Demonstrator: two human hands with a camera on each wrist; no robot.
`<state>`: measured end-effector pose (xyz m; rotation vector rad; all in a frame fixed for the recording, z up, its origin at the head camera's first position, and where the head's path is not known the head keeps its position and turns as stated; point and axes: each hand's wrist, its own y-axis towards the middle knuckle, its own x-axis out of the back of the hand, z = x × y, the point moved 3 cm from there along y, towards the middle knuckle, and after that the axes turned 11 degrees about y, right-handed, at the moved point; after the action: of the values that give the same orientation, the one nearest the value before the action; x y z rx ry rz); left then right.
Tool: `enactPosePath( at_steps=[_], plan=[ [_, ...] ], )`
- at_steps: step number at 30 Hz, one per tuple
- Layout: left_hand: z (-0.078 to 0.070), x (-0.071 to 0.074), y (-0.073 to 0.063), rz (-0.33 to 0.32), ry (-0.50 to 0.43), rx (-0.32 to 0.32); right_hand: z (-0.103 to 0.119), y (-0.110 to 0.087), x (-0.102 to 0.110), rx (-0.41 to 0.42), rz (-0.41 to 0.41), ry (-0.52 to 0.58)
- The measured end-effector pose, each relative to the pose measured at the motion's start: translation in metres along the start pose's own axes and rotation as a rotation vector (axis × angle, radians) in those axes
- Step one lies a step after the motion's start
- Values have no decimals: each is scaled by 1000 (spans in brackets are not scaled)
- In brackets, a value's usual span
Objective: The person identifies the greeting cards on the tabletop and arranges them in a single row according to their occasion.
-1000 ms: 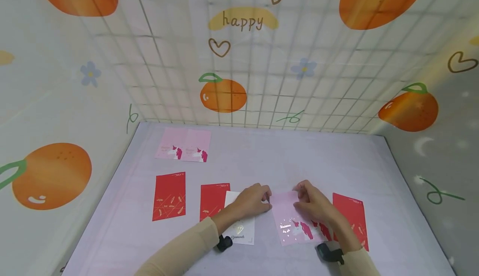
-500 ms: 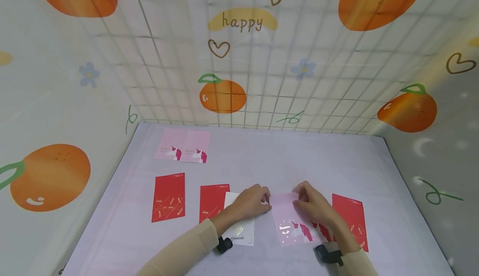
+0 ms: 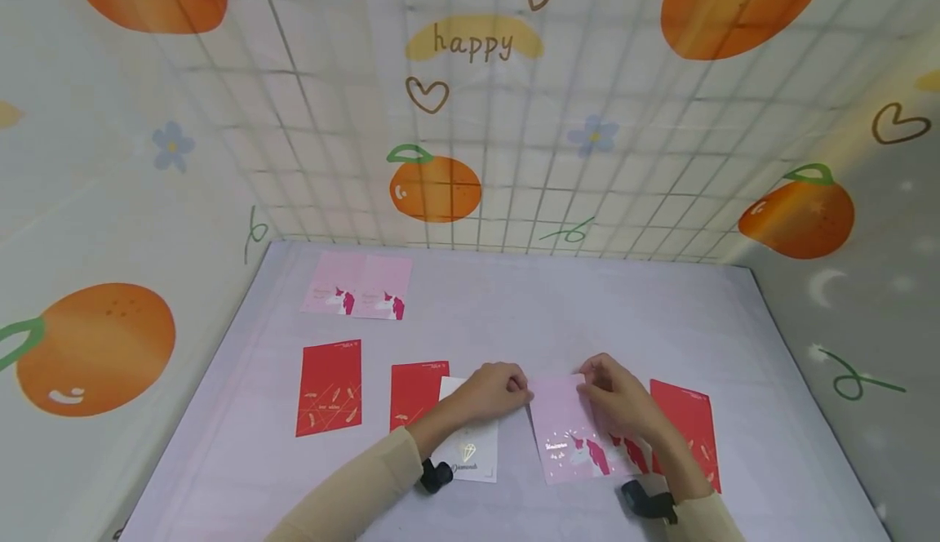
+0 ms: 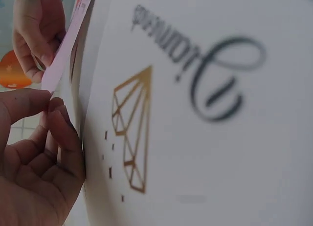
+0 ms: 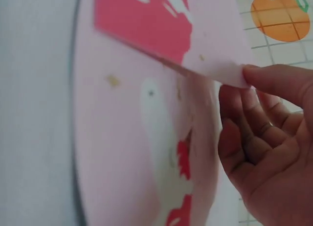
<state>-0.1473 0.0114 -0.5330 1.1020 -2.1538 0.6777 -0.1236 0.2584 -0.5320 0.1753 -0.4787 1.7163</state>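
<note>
A pink unicorn card (image 3: 561, 419) is held by its far corners between my two hands. My left hand (image 3: 494, 391) pinches its upper left corner with thumb and index finger, close above a white card with a gold diamond drawing (image 4: 132, 128). At the opposite corner, my right hand (image 3: 617, 395) pinches between thumb and fingertips, as the right wrist view shows. Beneath and to the right lies a second pink unicorn card (image 5: 122, 133), partly covered by the held one and my right hand. A red card (image 3: 686, 428) sits under my right wrist.
Two pink cards (image 3: 382, 285) lie side by side at the back left. One red card (image 3: 329, 387) lies alone on the left. Another red card (image 3: 419, 391) is partly under the white card. A printed curtain with a wire grid (image 3: 507, 158) stands behind the table.
The held pink card has shifted very slightly left, and the left fingertips sit closer on its corner. Both hands otherwise stay nearly in place; the other cards have not moved.
</note>
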Motion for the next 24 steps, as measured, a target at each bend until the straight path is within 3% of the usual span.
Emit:
enactPosePath(
  at_steps=[11, 18, 24],
  plan=[
    [3, 7, -5, 30, -325, 49, 12, -4, 0, 34, 37, 215],
    [3, 15, -13, -33, -321, 68, 21, -7, -6, 28, 35, 296],
    [7, 23, -20, -85, -350, 86, 26, -6, -14, 86, 72, 341]
  ],
)
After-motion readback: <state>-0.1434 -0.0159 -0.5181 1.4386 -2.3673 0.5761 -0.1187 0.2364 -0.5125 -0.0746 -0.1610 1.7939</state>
